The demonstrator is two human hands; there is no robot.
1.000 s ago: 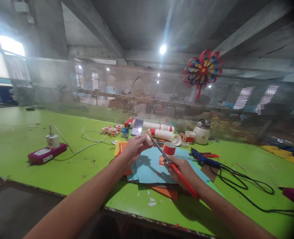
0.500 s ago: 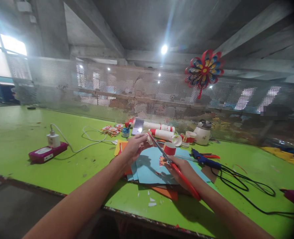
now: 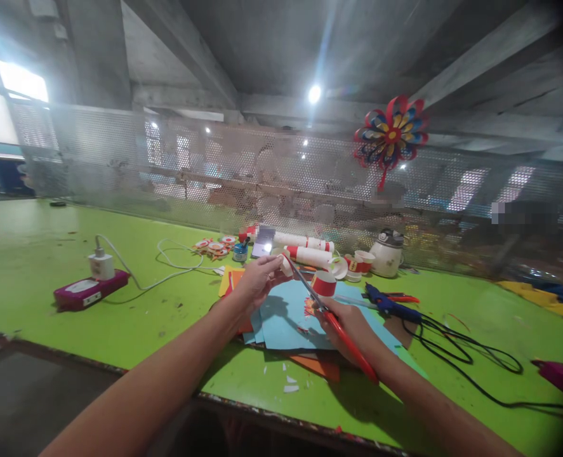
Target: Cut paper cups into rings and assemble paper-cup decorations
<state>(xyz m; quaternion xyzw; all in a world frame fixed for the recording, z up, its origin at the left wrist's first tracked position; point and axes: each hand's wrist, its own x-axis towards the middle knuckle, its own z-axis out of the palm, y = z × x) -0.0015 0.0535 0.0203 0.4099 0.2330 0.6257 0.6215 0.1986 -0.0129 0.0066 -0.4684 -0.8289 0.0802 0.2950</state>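
My left hand is closed on a small white paper piece, raised above the blue paper sheets. The scissors, with long metal blades and red handles, are gripped in my right hand. Their blade tips meet the white piece at its right edge; whether the blades are parted is hard to make out. Just behind the blades stands a red and white paper cup ring. Small red and orange paper bits lie on the blue sheets, partly hidden by my right hand.
A blue glue gun with a black cable lies at right. Behind are white paper tubes, a phone, paper cups and a kettle. A purple power strip sits at left. White scraps lie near the front edge.
Both hands, the white piece and the scissors stay almost in place. The whole view has shifted very slightly.
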